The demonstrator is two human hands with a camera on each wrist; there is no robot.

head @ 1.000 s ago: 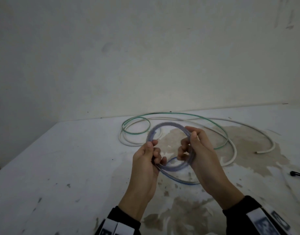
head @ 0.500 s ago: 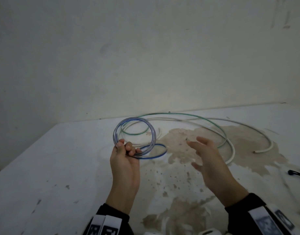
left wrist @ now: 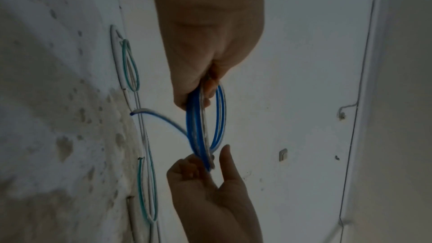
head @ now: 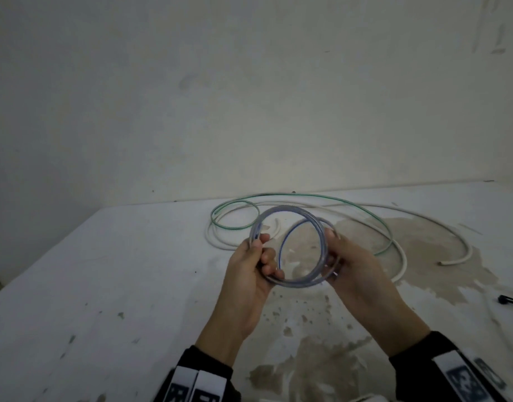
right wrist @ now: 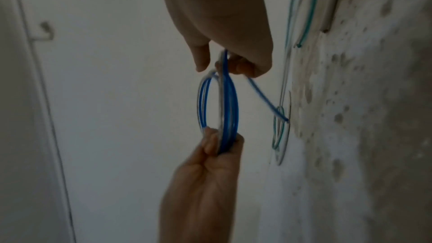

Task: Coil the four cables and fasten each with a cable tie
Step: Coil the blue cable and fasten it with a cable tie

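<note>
A blue cable with a clear sheath is wound into a coil (head: 290, 210) of several turns, held upright above the table. My left hand (head: 262, 253) pinches its left side between thumb and fingers. On the right side my right hand (head: 333, 256) grips the coil. In the left wrist view the left hand (left wrist: 205, 88) holds the coil (left wrist: 195, 127) from above, and a loose end (left wrist: 158, 115) sticks out to the left. The right wrist view shows the right hand (right wrist: 233, 64) curled round the coil (right wrist: 230, 103).
A green cable (head: 350, 203) and a white cable (head: 464, 242) lie in loose loops on the stained white table (head: 104, 285) behind my hands. A black cable tie (head: 510, 300) lies at the right edge. A bare wall stands behind the table.
Half a second ago the left hand held the coil alone at the left and the right hand was open and apart. Now the right hand grips the coil, which is back in the middle.
</note>
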